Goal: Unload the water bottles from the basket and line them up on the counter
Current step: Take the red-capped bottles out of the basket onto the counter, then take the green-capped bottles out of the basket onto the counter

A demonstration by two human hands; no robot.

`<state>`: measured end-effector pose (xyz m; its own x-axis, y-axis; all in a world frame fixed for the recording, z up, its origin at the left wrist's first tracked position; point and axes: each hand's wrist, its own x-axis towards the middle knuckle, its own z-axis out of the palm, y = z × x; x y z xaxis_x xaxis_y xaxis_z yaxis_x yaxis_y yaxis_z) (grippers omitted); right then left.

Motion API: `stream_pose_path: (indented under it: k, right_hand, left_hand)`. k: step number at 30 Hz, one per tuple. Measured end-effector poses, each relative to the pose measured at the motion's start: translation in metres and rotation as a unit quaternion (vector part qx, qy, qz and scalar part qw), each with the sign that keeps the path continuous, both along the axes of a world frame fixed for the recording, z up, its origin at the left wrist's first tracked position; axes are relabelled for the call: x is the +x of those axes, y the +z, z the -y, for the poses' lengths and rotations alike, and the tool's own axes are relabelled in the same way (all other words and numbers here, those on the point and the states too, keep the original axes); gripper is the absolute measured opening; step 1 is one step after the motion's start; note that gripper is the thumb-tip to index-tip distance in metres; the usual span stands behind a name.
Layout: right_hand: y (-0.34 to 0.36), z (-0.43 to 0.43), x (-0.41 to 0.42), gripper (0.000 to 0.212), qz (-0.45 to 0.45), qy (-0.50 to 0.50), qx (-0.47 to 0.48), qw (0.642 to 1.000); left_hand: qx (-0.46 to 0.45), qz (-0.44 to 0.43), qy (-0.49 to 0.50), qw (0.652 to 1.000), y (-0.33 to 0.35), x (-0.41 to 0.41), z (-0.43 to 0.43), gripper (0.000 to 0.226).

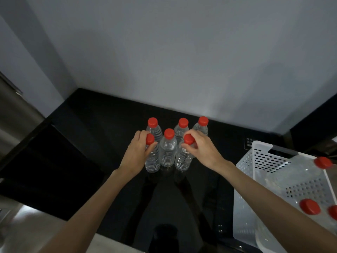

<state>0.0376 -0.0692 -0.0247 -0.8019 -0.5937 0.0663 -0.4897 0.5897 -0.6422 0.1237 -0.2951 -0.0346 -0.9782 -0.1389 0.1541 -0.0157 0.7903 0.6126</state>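
Several clear water bottles with red caps stand upright in two rows on the black counter (102,143). My left hand (137,152) grips the neck of the front-left bottle (152,159). My right hand (200,148) grips the neck of the front-right bottle (183,159). A middle front bottle (168,148) stands between them untouched. Behind stand three more bottles (154,129). At the right, the white perforated basket (262,157) holds three more red-capped bottles (310,206).
A grey wall rises right behind the back row. A stainless appliance (16,114) stands at the far left beyond the counter's edge. The counter's front edge lies near the bottom of the view, with a pale floor below it.
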Motion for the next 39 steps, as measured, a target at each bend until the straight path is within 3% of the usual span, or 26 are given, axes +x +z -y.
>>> stream_pose_path:
  k: [5, 10, 18, 22, 31, 36, 39]
  right_hand:
    - [0.007, -0.001, 0.007, 0.034, -0.058, -0.012, 0.098, 0.993]
    - [0.036, -0.011, 0.01, 0.043, -0.142, 0.0, 0.159, 0.977]
    - [0.1, -0.088, 0.048, 0.045, -0.243, -0.051, 0.125, 0.961]
    - [0.107, -0.141, 0.072, 0.042, -0.24, -0.103, 0.133, 0.956]
    - [0.09, -0.266, 0.123, 0.038, -0.159, -0.221, 0.187, 0.944]
    - [0.072, -0.308, 0.148, 0.036, -0.115, -0.243, 0.201, 0.942]
    - [0.062, -0.316, 0.16, 0.035, -0.101, -0.213, 0.181, 0.955]
  left_hand:
    - [-0.048, 0.029, 0.073, 0.996, 0.002, 0.012, -0.011, 0.041]
    - [-0.124, -0.061, 0.091, 0.986, 0.025, 0.019, -0.019, 0.04]
    - [-0.141, -0.175, 0.025, 0.974, 0.091, 0.018, -0.094, 0.046]
    - [-0.139, -0.19, -0.055, 0.97, 0.099, 0.014, -0.152, 0.041]
    - [-0.084, -0.114, -0.22, 0.965, 0.087, 0.022, -0.284, 0.035]
    - [-0.091, -0.031, -0.278, 0.956, 0.071, 0.03, -0.33, 0.038]
    - [-0.123, 0.066, -0.316, 0.939, 0.055, 0.033, -0.338, 0.045]
